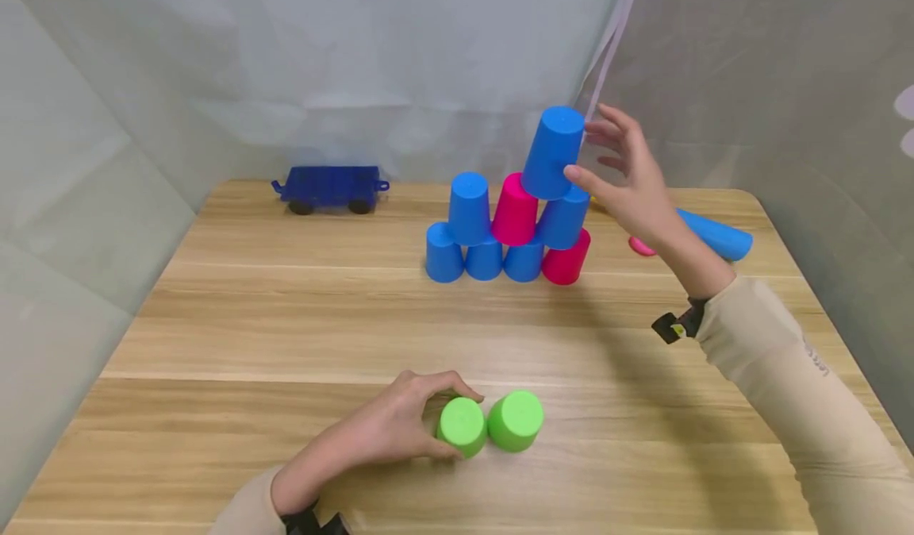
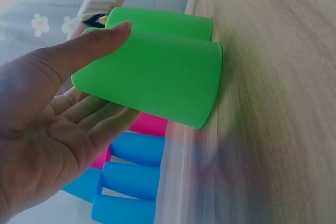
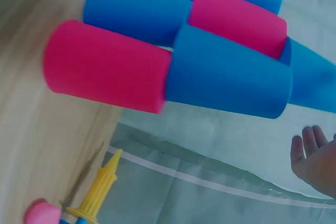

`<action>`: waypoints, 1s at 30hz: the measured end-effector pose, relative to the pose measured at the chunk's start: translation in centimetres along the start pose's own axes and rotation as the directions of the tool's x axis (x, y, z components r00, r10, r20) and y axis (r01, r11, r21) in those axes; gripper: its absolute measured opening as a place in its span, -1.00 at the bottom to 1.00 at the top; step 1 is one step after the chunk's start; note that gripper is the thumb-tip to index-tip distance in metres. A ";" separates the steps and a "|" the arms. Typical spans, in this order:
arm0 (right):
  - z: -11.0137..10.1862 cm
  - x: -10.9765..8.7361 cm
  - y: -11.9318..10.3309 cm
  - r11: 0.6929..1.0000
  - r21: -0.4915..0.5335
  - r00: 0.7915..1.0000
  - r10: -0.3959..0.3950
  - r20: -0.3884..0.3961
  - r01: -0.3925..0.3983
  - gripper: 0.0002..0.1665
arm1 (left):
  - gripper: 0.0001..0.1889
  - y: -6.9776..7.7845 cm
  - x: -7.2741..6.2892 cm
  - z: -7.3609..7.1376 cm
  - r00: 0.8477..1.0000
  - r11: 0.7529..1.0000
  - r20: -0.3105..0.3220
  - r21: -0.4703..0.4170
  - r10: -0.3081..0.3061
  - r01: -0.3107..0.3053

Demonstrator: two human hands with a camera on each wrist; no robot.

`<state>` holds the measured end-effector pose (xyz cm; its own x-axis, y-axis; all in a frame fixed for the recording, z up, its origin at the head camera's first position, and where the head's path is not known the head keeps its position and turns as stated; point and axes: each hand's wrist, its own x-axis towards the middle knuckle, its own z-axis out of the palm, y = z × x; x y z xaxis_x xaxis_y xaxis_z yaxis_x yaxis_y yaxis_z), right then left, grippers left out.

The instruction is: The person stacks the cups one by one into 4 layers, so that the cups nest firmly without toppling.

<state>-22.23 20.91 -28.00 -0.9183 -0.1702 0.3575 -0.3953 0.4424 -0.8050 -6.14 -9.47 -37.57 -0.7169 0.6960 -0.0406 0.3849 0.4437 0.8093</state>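
At the front of the table, my left hand holds an upside-down green cup between thumb and fingers. In the left wrist view, the thumb lies on the wall of this green cup. A second green cup stands close on its right. Farther back rises a stack of upside-down blue and pink cups, with a pink cup mid-row. A single blue cup sits on top at the right. My right hand is beside it, fingers spread; the right wrist view shows a gap between fingers and cup.
A dark blue toy wagon stands at the back left edge. Behind my right forearm lies a blue cylindrical toy with a pink part; a yellow tip shows in the right wrist view. Pale curtains hang behind the table.
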 end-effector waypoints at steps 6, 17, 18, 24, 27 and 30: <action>0.9 -3.2 0.2 0.999 -0.024 1.000 -0.023 -0.019 0.023 -0.11 | -0.44 -0.2 -0.2 -0.1 1.000 1.000 -0.005 -0.005 0.015 -0.015; 3.3 -8.2 0.4 0.956 0.192 0.967 -0.242 0.085 0.222 -0.16 | -0.45 -0.3 -0.3 0.1 1.000 1.000 -0.003 0.010 -0.008 0.008; 3.5 -8.7 0.4 0.957 0.198 0.961 -0.241 0.133 0.212 -0.15 | -0.45 -0.3 -0.3 0.1 1.000 1.000 -0.003 0.011 -0.007 0.007; 4.8 -11.4 0.2 0.970 0.164 0.886 -0.230 0.402 0.177 -0.05 | -0.45 -0.3 -0.5 0.2 1.000 0.999 -0.011 0.029 0.016 -0.016; 5.4 -12.2 0.1 0.968 0.189 0.838 -0.237 0.491 0.163 -0.04 | -0.45 -0.3 -0.4 0.1 0.999 0.999 -0.007 0.018 0.032 -0.032; 5.9 -12.7 0.1 0.965 0.224 0.785 -0.242 0.570 0.135 -0.06 | -0.46 -0.4 -0.3 0.0 0.999 0.998 0.002 -0.014 0.054 -0.054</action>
<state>-10.73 17.95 -35.38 -0.6375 -0.7424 0.2059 -0.5100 0.2064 -0.8350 -6.00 -9.84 -37.87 -0.6935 0.7204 0.0020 0.4152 0.3975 0.8183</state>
